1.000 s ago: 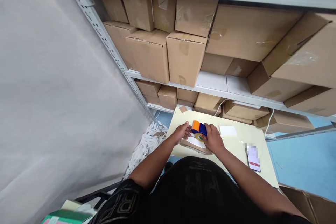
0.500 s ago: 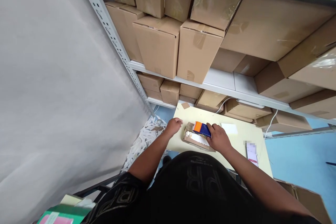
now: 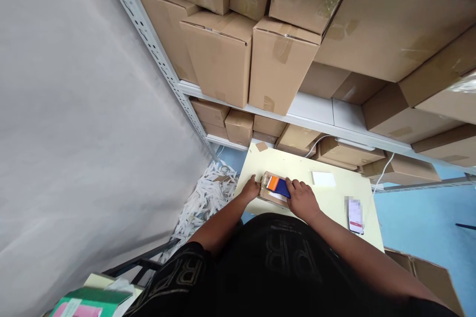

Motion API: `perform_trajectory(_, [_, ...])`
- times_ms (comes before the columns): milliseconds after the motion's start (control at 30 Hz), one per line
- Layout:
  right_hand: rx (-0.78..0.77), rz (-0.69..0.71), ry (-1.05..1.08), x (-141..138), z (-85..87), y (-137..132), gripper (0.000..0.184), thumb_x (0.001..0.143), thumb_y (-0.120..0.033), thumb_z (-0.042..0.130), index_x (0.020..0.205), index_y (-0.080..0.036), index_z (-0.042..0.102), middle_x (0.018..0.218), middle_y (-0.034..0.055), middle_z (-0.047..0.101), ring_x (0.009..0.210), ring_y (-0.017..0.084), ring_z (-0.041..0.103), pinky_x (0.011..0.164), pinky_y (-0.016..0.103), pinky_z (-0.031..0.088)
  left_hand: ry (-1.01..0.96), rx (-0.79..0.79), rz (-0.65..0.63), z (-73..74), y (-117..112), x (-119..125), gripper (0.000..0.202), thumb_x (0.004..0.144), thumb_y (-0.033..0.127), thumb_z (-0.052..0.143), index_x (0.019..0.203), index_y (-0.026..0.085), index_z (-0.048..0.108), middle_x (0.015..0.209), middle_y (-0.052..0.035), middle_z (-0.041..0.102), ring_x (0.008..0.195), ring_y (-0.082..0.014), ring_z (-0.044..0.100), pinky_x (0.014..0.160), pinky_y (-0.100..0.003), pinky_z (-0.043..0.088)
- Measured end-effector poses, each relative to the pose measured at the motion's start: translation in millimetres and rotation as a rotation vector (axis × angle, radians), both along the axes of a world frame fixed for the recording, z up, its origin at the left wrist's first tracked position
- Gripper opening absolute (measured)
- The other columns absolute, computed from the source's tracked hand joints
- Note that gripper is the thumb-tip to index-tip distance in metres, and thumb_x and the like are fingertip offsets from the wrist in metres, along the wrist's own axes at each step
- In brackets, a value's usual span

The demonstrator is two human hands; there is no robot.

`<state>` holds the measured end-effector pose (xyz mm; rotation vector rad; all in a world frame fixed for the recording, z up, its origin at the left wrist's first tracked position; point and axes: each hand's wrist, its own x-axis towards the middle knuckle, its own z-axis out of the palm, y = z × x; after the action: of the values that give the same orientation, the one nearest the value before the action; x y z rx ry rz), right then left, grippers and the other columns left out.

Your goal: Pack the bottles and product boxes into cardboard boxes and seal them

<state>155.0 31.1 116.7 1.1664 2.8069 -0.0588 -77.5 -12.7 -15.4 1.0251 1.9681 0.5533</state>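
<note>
A small cardboard box point(image 3: 273, 199) lies on the pale yellow table point(image 3: 336, 210), with shiny clear tape at its left end and a white patch on top. Over it, my right hand point(image 3: 303, 200) is closed on the right end of a blue-and-orange oblong item point(image 3: 278, 186); its exact kind is not clear. My left hand point(image 3: 250, 190) is at the box's left end, thumb up and fingers closed against that end. Its fingertips are partly hidden.
A white card or small box point(image 3: 323, 179) and a phone point(image 3: 355, 216) lie on the table's right side. Shelves of cardboard boxes point(image 3: 284, 67) rise behind it. White paper strips point(image 3: 203, 198) cover the floor at left. An open carton point(image 3: 431, 277) stands lower right.
My left hand has come right, from beside the box to its left end. The blue-and-orange item, with my right hand, has shifted slightly left and down over the box. The camera view has tilted slightly.
</note>
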Motion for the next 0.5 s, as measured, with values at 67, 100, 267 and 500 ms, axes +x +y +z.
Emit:
perform_trajectory(67, [-0.012,-0.001,-0.007,2,-1.5,2,0.070,0.088,-0.027,0.060,0.154,-0.014,0.041,0.120,0.0174,0.061,0.103,0.033,0.055,0.089,0.042,0.043,0.047,0.089,-0.032,5.8,-6,-3,0.060,0.092,0.025,0.057,0.149,0.009,0.048,0.142,-0.0226,0.062,0.128,-0.0292,0.063,0.106,-0.042,0.049])
perform_trajectory(100, [-0.019,-0.002,-0.011,2,-2.0,3,0.070,0.089,-0.027,0.060,0.155,-0.014,0.040,0.120,0.0176,0.062,0.103,0.033,0.056,0.088,0.042,0.043,0.082,0.186,-0.099,10.6,-10,-5,0.067,0.090,0.023,0.058,0.154,0.010,0.043,0.150,-0.0223,0.054,0.137,-0.0296,0.056,0.112,-0.044,0.045])
perform_trajectory(267, [-0.065,0.010,-0.019,1,0.3,8,0.073,0.089,-0.028,0.061,0.157,-0.014,0.039,0.124,0.0187,0.061,0.105,0.033,0.057,0.088,0.042,0.045,0.265,0.527,-0.629,36.2,-15,-4,0.100,0.078,0.042,0.075,0.163,0.018,0.028,0.171,-0.0163,0.023,0.159,-0.0352,0.018,0.127,-0.052,0.021])
perform_trajectory(500, [-0.139,0.060,-0.028,-2,10.6,16,0.073,0.087,-0.028,0.063,0.156,-0.018,0.041,0.125,0.0178,0.063,0.106,0.032,0.058,0.091,0.041,0.044,0.432,0.438,-0.692,38.8,-3,11,0.111,0.080,0.075,0.066,0.164,0.016,0.025,0.171,-0.0209,0.019,0.158,-0.0376,0.019,0.127,-0.056,0.011])
